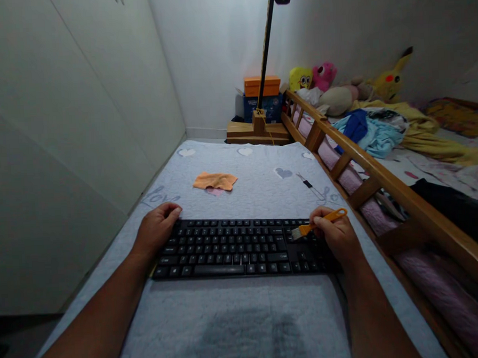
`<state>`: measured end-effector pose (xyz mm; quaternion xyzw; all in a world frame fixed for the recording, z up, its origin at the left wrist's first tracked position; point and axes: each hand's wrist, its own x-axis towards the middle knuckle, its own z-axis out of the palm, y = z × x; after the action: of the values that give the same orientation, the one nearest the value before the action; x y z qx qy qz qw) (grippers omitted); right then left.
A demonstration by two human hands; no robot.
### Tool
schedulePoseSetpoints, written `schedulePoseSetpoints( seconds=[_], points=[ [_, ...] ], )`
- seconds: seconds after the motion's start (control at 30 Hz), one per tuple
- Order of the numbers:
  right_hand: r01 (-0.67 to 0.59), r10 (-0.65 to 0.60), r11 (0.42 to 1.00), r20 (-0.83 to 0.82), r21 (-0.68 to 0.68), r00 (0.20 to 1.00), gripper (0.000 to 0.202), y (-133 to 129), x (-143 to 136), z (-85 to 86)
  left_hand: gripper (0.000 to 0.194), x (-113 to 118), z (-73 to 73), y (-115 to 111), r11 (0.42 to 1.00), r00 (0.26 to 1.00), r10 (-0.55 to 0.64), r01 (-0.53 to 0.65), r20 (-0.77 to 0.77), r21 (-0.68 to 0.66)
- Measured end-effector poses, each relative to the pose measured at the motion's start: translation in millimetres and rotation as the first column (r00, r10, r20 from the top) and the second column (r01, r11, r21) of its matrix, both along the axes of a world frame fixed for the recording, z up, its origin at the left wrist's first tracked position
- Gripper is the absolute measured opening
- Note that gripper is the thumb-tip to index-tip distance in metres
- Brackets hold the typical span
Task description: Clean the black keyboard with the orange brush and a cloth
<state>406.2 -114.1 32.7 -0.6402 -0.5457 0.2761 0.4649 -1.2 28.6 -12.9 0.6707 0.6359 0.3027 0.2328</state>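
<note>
Bare forearms, left point(89, 315) and right point(373, 295), lie nearest the camera, reaching over a pale quilted cover point(230, 323). Black keyboard point(226, 249) sits flat between the two grips, its long side crosswise to the person. Left grip point(157, 226): fingers loosely curled by the upper left corner; cannot tell whether they pinch the edge or merely rest there. Right grip point(340, 235): closed around a yellow-handled brush point(306, 229), looped handle end up and to the right, bristles down and to the left, at the keys between the letter block and the number pad. Bristle contact not certain from this view. Orange cloth point(215, 181) lies crumpled ahead and to the right of the left grip; a slim metal tool with a black band point(307, 184) lies ahead of the right grip. Wooden rail point(354, 157) runs beyond it on the right. Technique, as judged: light pressure, bristle tips angled into the gaps, short strokes along the rows; hold near the bristles for control, with the left grip steadying the case and its fingers kept off the keys.
</note>
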Motion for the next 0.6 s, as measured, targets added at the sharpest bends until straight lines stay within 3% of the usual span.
schedulePoseSetpoints(
  seconds=[0.17, 0.3, 0.47, 0.6],
  points=[
    [0.074, -0.076, 0.994, 0.025, 0.078, 0.997, 0.018, 0.9, 0.5, -0.6, 0.034, 0.7, 1.3, -0.5, 1.000, 1.000, -0.004, 0.004, -0.012, -0.002],
    [0.040, -0.043, 0.998, 0.069, 0.039, 0.997, 0.018, 2.0, -0.5, 1.1, 0.033, 0.5, 0.9, -0.1, 1.000, 1.000, -0.007, 0.007, -0.011, 0.003],
    [-0.025, 0.025, 1.000, -0.013, -0.007, 1.000, 0.016, 0.2, 0.2, 0.6, 0.034, 2.1, 2.9, -1.1, 1.000, 1.000, -0.009, 0.009, -0.008, 0.000],
    [0.031, -0.029, 0.999, -0.048, 0.036, 0.998, 0.016, 0.3, 0.8, 0.1, 0.034, 3.7, 5.7, -2.4, 1.000, 1.000, 0.003, -0.003, -0.011, -0.005]
  ],
)
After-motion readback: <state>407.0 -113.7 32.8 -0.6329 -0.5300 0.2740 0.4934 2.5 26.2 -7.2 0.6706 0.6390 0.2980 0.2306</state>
